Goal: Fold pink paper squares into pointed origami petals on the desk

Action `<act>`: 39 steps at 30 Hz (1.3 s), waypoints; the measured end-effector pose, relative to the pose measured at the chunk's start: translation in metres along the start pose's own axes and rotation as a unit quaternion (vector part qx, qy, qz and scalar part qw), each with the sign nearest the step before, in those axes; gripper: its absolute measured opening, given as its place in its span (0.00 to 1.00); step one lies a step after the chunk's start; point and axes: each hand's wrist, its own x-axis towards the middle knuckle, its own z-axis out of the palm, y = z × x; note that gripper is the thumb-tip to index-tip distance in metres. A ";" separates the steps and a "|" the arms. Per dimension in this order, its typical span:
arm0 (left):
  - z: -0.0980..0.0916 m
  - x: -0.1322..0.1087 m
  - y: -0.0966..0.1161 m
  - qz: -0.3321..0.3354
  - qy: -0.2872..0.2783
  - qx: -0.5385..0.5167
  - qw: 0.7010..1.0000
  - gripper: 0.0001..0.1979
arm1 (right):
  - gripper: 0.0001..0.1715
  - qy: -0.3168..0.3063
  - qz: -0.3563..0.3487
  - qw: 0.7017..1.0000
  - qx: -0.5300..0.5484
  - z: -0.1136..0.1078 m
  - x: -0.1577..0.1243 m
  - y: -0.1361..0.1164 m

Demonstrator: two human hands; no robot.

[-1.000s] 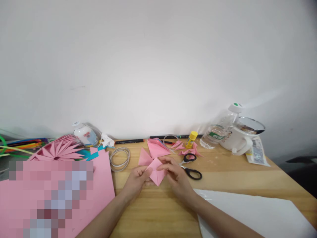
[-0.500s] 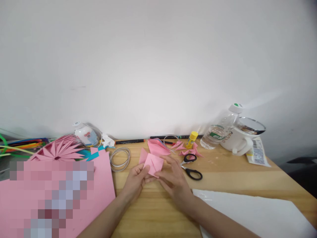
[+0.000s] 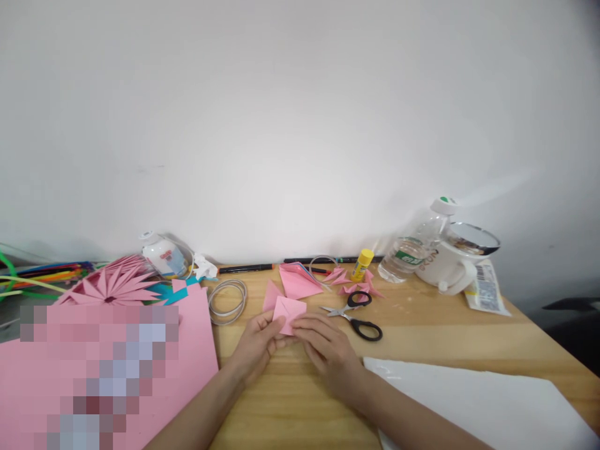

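Between my hands is a small folded piece of pink paper [image 3: 289,310], held up above the table with a diagonal crease or flap edge on its face. My left hand [image 3: 260,337] pinches its left side, thumb on top and fingers beneath. My right hand [image 3: 328,347] closes on the right and lower edge, its fingers bunched together; the thumb is hidden. Just behind lie another pink paper piece [image 3: 272,294] and a folded pink stack [image 3: 300,281]. Black-handled scissors [image 3: 349,312] rest, blades apart, to the right of my right hand.
A pink sheet [image 3: 197,337] and a pleated pink paper form [image 3: 110,284] lie left. A coiled ring [image 3: 227,301] sits nearby. Along the wall stand a glue stick [image 3: 362,265], a water bottle [image 3: 403,259] and a white mug [image 3: 445,269]. A white board [image 3: 469,400] covers the front right.
My right hand's fingers have drawn down and together from the paper's upper right corner onto its lower right edge, uncovering the scissor blades. The left hand keeps its pinch.
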 end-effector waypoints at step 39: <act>-0.002 -0.001 -0.005 0.017 -0.101 0.139 0.985 0.15 | 0.03 0.022 0.186 0.980 0.063 -0.004 0.005 -0.001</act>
